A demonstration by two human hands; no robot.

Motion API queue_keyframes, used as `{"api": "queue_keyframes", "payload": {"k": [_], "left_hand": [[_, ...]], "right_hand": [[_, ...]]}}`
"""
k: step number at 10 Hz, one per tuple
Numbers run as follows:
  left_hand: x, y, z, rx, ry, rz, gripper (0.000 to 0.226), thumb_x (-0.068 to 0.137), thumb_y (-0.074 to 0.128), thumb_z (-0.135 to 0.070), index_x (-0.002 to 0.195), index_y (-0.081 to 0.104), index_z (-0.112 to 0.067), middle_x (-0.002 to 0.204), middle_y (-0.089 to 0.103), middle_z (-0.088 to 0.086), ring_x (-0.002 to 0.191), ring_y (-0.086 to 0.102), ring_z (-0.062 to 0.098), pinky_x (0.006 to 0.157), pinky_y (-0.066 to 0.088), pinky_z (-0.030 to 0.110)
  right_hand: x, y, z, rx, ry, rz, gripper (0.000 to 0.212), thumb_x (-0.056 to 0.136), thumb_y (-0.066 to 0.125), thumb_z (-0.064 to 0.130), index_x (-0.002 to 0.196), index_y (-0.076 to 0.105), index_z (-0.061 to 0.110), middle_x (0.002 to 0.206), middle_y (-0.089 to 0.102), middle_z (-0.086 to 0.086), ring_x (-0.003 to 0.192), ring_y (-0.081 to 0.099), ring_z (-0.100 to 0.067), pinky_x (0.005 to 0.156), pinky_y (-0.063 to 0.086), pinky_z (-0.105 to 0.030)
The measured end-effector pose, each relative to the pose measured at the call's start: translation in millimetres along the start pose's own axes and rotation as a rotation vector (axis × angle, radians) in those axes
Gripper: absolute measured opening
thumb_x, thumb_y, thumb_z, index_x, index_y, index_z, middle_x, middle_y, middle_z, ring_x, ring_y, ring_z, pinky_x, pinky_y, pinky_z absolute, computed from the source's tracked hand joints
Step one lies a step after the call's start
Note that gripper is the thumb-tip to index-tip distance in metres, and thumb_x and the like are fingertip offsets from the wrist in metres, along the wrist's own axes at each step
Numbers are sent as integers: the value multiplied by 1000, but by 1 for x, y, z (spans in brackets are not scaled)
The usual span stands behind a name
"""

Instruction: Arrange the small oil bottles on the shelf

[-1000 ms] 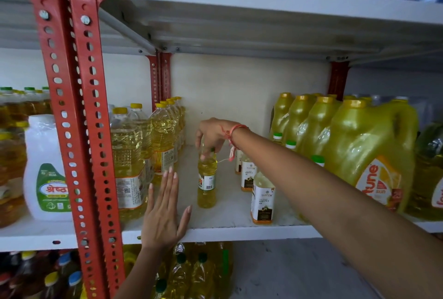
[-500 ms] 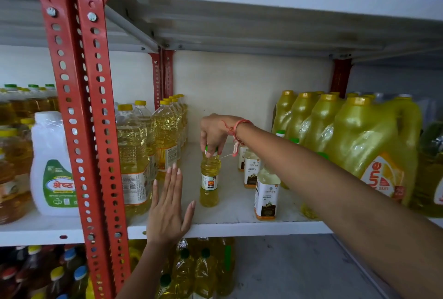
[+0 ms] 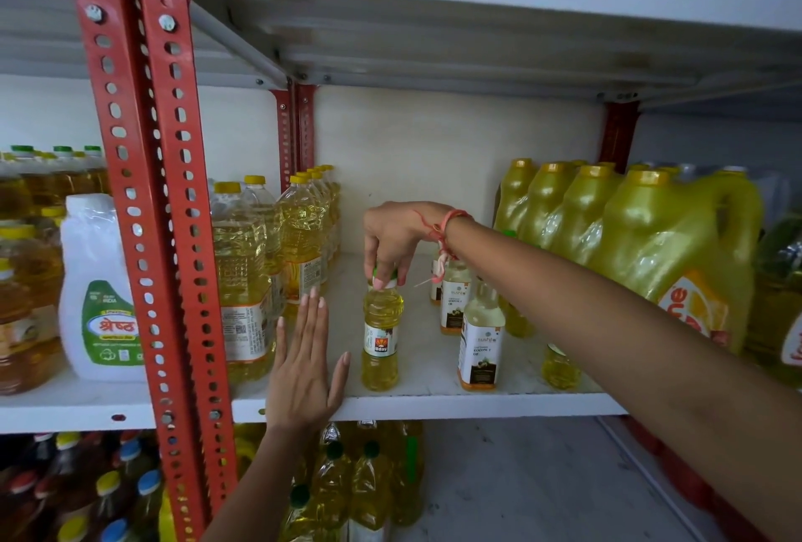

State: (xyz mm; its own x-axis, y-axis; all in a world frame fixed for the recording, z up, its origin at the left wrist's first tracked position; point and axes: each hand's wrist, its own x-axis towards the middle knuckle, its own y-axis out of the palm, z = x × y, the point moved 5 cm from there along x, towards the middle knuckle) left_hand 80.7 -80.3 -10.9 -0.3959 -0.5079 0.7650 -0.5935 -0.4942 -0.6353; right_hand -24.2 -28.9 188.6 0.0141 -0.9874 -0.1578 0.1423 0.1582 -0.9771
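Small oil bottle (image 3: 380, 335): clear plastic, ribbed body, filled with pale yellow oil, white label with a red-and-orange emblem at mid-height, green-and-white cap. It stands upright on the white shelf (image 3: 434, 404), near the front edge, between the tall bottles on the left and the coconut oil bottles on the right, touching neither.

Right hand (image 3: 401, 235): reaches in from the right; fingers closed around the cap of the small oil bottle from above. A red thread is tied at the wrist.

Left hand (image 3: 304, 372): fingers extended and together, flat, palm toward the shelf, overlapping its front edge just beside the bottle, not touching it.

Count on this shelf level:
- coconut oil bottles (image 3: 479, 346), white label, orange base: three visible, in a row running to the back
- large yellow jugs (image 3: 642, 246): at least four
- a second small yellow bottle (image 3: 560, 365), partly hidden behind the right forearm
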Motion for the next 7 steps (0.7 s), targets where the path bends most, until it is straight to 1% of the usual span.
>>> {"api": "queue_keyframes", "payload": {"k": [1,2,3,4,5,6,7], "left_hand": [[0,0,0,9,1,-10,74,102,17,-49,157,15,1,167,12,15,154,7,24,124,-5,43],[0,-1,0,18,6,-26,74,102,17,-48,157,14,0,167,11,15,154,7,24,124,-5,44],[0,0,0,20,6,-29,74,102,17,-49,157,15,1,167,11,15,154,7,24,124,-5,44],[0,1,0,27,9,-22,74,103,16,-49,157,14,1,167,12,16,154,7,24,124,-5,44],[0,4,1,21,0,-10,75,103,16,-51,158,12,-1,167,11,15,154,6,24,124,-6,44],[-1,1,-1,-31,5,-25,75,103,16,-53,159,9,-3,168,6,12,154,5,24,124,-8,43],[12,-11,-2,-101,-14,-121,75,104,16,-53,159,10,-3,168,6,12,154,6,24,124,-7,41]], "right_hand": [[-1,-1,1,17,-17,-3,36,75,77,4,109,70,-5,41,64,11,38,63,-4,88,59,-37],[0,-1,3,40,-10,5,35,77,76,4,110,69,-6,38,63,12,38,64,-3,82,59,-32],[-16,-8,-9,71,38,-126,39,87,62,1,124,58,-11,73,78,-5,59,71,0,60,53,-5],[-28,-10,-16,63,51,-259,38,92,50,-4,130,51,-11,116,68,-20,71,69,7,42,44,-2],[-12,1,-4,53,5,-62,30,76,76,5,105,72,-2,54,73,7,52,70,-6,83,61,-31],[-3,0,-1,-7,-27,-48,36,72,81,14,105,74,4,48,66,11,46,67,-11,85,60,-38],[-16,-4,-5,-34,-72,-155,48,74,78,32,117,69,13,84,70,0,71,66,-17,71,59,-28]]}}
